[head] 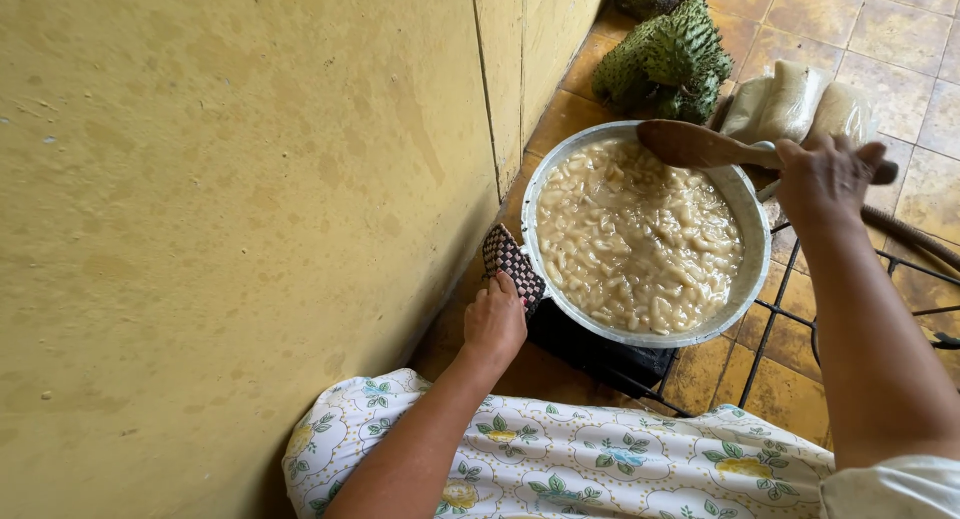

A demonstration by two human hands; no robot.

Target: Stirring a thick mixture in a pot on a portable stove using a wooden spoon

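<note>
A wide metal pot (742, 194) full of pale chopped pieces in thick liquid sits on a black burner (600, 354) low on the floor. My left hand (494, 319) presses a checkered cloth pad (510, 261) against the pot's left rim. My right hand (825, 179) grips a wooden spoon (690, 144) by its handle, the spoon's bowl lifted over the pot's far edge.
A yellow wall (250, 199) runs close along the left. Green spiky fruits (668, 61) and clear bags (790, 104) of pale grain lie on the tiled floor (900, 39) beyond the pot. A black metal stand (790, 309) extends right. My floral dress (560, 459) is at the bottom.
</note>
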